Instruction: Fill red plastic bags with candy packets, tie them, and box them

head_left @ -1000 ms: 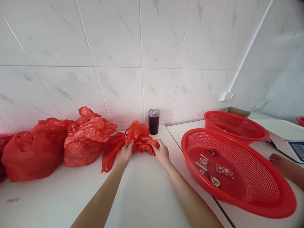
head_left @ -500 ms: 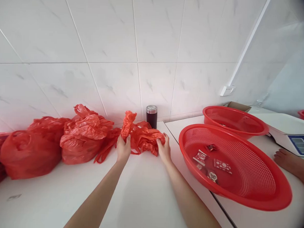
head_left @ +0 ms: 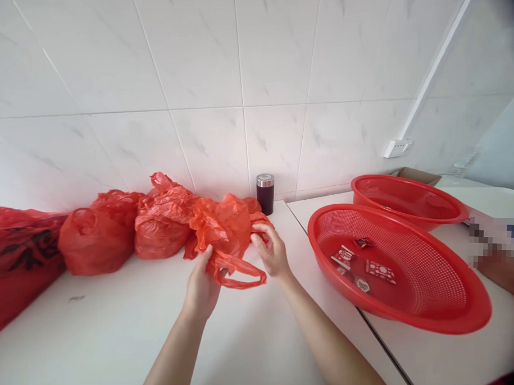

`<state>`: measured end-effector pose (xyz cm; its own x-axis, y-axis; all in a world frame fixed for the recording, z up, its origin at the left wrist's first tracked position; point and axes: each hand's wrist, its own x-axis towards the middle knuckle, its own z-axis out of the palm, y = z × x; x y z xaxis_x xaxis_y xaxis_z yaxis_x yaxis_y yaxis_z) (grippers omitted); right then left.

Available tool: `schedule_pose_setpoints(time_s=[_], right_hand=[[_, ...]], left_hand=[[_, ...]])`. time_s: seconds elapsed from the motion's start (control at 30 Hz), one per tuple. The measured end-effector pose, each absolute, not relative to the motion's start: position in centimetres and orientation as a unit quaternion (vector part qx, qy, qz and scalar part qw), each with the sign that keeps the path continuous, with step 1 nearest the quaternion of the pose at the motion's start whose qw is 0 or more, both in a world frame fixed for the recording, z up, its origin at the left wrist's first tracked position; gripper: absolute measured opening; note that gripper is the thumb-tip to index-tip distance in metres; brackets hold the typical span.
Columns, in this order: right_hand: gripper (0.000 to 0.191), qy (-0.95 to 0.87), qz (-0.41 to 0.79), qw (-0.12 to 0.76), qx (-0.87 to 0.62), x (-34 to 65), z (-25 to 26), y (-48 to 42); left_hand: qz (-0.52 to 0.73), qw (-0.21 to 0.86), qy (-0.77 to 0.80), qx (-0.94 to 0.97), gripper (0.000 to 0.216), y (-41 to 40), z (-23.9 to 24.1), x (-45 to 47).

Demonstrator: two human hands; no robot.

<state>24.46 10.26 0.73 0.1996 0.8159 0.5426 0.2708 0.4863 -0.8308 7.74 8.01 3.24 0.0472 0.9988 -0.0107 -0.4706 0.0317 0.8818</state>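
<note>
A crumpled red plastic bag [head_left: 226, 228] is gripped in my left hand [head_left: 203, 283], raised a little above the white table. Its loop handle hangs out to the right of my fingers. My right hand [head_left: 274, 254] is just right of this bag, thumb and fingers apart and slightly curled, with nothing visible held in it. More crumpled red plastic [head_left: 258, 215] lies behind the held bag, close to my right fingertips. Whether those fingertips touch it I cannot tell.
Filled red bags [head_left: 163, 228] line the wall on the left. A dark tumbler [head_left: 265, 195] stands behind my hands. A red basket [head_left: 404, 327] holds several small wrapped snacks; a second red basket [head_left: 412, 217] sits behind. Another person's hand [head_left: 501, 268] is at right.
My left hand has drawn a red bag from the crumpled pile and opened it out somewhat. My right hand has let go of the pile. The view has shifted left.
</note>
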Motion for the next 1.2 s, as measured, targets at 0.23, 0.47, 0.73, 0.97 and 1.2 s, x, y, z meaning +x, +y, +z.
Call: schedule_pose_setpoints(time_s=[0.23,0.47,0.73,0.97,1.2], right_hand=[[0.025,-0.638,0.362,0.551,-0.399,22.5,1.3,5.2],[0.029,-0.560,0.294,0.609,-0.479,25.3,3.2,2.0],[0.032,-0.584,0.063,0.539,-0.604,28.3,6.2,-2.5],[0.036,-0.667,0.119,0.511,-0.529,24.5,6.0,-5.7],[0.041,-0.679,0.320,0.497,-0.435,24.4,4.8,-8.7]], left_hand=[[0.500,0.733,0.340,0.312,0.035,2.1,1.9,6.1],[0.601,0.664,0.390,0.214,0.008,-1.0,2.1,2.6],[0.720,0.440,0.484,0.230,0.012,-5.5,2.6,-0.5],[0.486,-0.043,0.480,0.729,0.012,-8.3,2.8,10.4],[0.419,-0.071,0.598,0.679,0.037,-2.4,0.8,10.2]])
